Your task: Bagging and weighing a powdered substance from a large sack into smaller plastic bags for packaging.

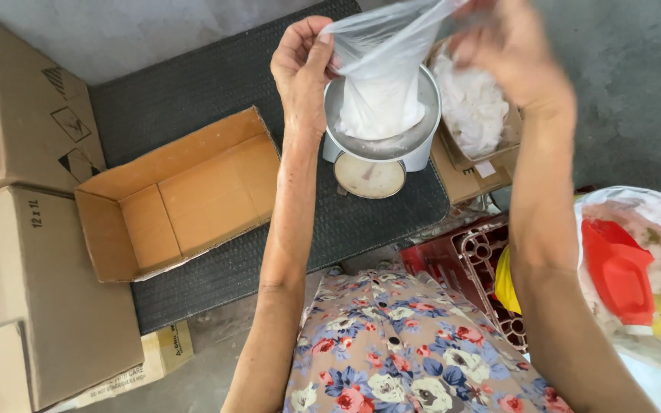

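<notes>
Left hand (301, 65) and right hand (510, 50) pinch the mouth of a clear plastic bag of white powder (380, 92), resting on a round metal scale pan (382, 141) at the dark mat's (193, 92) far edge.

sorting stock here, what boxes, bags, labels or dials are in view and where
Clear bag: on the scale, held by left hand and right hand.
Scale: centre, round pale dial.
Open box: brown, on mat, left.
Closed boxes: far left, black marks.
Big bag: right, red item inside.
</notes>
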